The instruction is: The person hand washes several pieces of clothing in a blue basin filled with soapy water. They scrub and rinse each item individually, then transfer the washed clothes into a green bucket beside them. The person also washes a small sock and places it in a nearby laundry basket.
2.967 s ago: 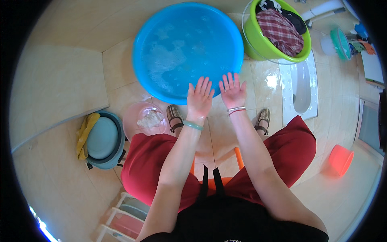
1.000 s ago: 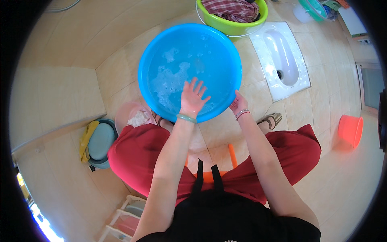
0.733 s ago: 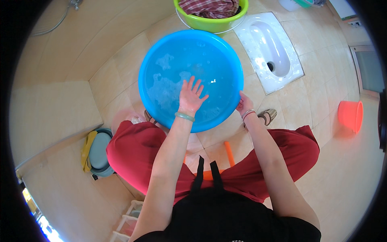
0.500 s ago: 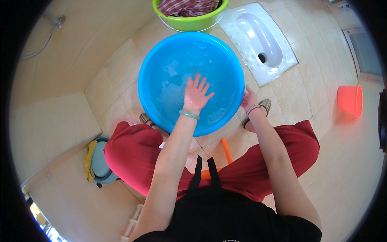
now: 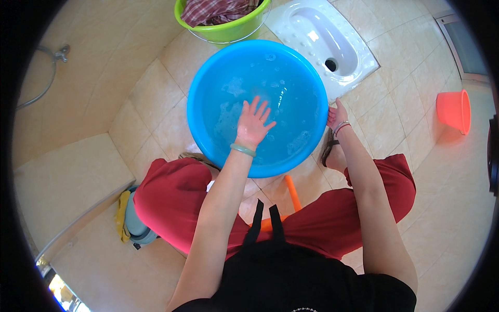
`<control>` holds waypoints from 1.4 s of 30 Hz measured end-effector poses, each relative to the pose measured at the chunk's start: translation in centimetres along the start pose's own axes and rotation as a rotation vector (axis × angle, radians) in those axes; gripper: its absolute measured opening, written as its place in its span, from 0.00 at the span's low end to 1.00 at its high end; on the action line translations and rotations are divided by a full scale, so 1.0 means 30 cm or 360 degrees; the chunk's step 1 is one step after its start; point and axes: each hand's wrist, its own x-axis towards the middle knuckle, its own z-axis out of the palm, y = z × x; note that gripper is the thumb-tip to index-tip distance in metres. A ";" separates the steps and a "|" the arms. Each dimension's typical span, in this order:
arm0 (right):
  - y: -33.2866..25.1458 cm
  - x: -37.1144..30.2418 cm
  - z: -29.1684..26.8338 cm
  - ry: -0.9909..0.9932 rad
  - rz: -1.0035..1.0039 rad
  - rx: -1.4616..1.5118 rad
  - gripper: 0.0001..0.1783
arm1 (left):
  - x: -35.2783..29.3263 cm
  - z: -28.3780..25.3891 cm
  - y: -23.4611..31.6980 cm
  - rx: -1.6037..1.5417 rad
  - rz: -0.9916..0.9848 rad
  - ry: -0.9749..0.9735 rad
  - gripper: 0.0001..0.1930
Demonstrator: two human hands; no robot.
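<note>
A large round blue basin (image 5: 197, 143) filled with water and patches of foam stands on the floor between my feet. My left hand (image 5: 253, 125), with a pale green bangle at the wrist, is over the basin's middle, fingers spread and holding nothing. Whether its fingertips dip under the water, I cannot tell. At the basin's right side my right hand (image 5: 338, 113) has its fingers curled against the outside of the rim; the fingertips are partly hidden there. Two thin bracelets circle that wrist.
A green bucket (image 5: 228, 32) with plaid cloth stands behind the basin. The white squat toilet (image 5: 364, 70) lies at the back right, close to the basin. A coral bucket (image 5: 452, 111) is at far right. An orange stool leg (image 5: 292, 192) shows between my knees.
The basin has shifted right, closer to the squat toilet, and my right hand has moved with its rim. My left hand stays spread over the water. The whole view has turned slightly.
</note>
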 end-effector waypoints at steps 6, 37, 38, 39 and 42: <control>0.032 -0.079 0.047 0.0305 -0.0376 0.0153 0.38 | 0.028 -0.012 -0.030 0.0105 -0.0024 -0.0003 0.33; -0.082 -0.592 0.443 -0.1044 -0.0394 0.0305 0.44 | -0.086 0.236 0.083 0.0165 0.0121 -0.0164 0.26; -0.094 -0.581 0.444 -0.0989 -0.0390 0.0218 0.44 | -0.054 0.239 0.080 0.0165 0.0097 -0.0133 0.26; -0.084 -0.566 0.441 -0.0939 -0.0369 0.0144 0.44 | -0.042 0.226 0.077 0.0177 0.0072 -0.0086 0.26; -0.060 -0.461 0.424 -0.0707 -0.0370 0.0051 0.41 | 0.029 0.117 0.099 0.0168 0.0029 0.0034 0.26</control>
